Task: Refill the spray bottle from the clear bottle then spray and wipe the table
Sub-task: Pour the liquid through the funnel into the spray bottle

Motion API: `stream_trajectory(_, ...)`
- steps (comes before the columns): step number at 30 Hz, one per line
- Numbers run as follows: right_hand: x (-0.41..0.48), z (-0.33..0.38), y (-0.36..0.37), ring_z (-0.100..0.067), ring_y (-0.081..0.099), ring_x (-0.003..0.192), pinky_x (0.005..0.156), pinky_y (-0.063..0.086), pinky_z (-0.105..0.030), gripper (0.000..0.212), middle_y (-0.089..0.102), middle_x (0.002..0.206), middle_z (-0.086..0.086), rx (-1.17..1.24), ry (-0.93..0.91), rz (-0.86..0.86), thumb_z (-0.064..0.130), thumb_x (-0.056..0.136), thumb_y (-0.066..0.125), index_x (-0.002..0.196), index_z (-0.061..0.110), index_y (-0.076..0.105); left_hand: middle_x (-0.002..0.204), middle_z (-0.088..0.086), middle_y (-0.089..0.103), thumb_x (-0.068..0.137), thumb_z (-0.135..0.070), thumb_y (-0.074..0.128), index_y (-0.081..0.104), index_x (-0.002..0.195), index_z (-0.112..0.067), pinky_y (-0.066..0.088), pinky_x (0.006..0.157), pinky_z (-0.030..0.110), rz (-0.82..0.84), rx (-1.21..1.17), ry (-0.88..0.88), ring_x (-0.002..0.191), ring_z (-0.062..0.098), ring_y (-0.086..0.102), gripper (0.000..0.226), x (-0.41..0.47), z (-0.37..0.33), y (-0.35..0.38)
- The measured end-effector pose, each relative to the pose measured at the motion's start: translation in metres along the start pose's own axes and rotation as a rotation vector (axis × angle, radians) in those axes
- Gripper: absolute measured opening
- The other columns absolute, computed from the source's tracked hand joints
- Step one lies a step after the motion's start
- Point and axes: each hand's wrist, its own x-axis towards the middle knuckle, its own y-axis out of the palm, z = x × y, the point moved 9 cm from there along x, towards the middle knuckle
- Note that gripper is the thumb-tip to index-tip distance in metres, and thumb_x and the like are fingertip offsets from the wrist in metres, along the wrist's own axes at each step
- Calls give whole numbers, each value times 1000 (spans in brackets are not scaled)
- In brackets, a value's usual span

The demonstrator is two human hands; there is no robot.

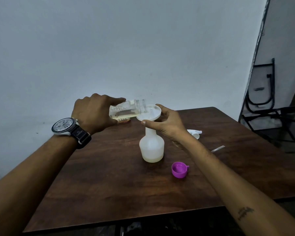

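Spillage is the risk we are weighing in the head view. Our left hand (94,113) is gripping the clear bottle (128,109), fingers wrapped round its body, and is tipping it almost level so that its wide mouth is hanging over the white funnel (149,113). Yellowish liquid is lying along the bottle's lower side. Our right hand (169,125) is pinching the funnel's rim between thumb and fingers, keeping it seated in the neck of the white spray bottle (152,147), which is standing upright near the middle of the worktop (109,176) with only a shallow layer of liquid at its bottom.

We are judging that the wide mouth could release more than the funnel's narrow stem can drain, so the funnel could be brimming over if we tilt further too quickly. Nothing is holding the spray bottle's body; being nearly empty, it is probably light, and a sideways push on the funnel could be tipping it over. The purple cap (180,169) is lying just beside our right forearm and could get knocked off. The spray head (194,132) is lying behind that arm.
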Motion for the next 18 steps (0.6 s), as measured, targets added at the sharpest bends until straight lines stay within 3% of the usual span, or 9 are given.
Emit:
stream_trajectory(9, 1, 0, -1, -12, 73, 99, 97, 60, -43, 45, 78, 108, 0, -2, -4, -3, 12, 72, 94, 113, 16, 74, 121, -9, 71, 76, -63, 72, 49, 140, -53, 43, 69, 32, -13, 11, 9, 103, 28, 67, 69, 1, 0, 0)
stream_trajectory(18, 2, -2, 0, -22, 74, 103, 98, 58, -46, 45, 78, 109, -4, 1, -17, 3, 14, 71, 94, 111, 16, 74, 119, -8, 72, 72, -66, 68, 49, 139, -54, 42, 67, 32, -6, 11, 11, 102, 29, 67, 71, 0, 0, 1)
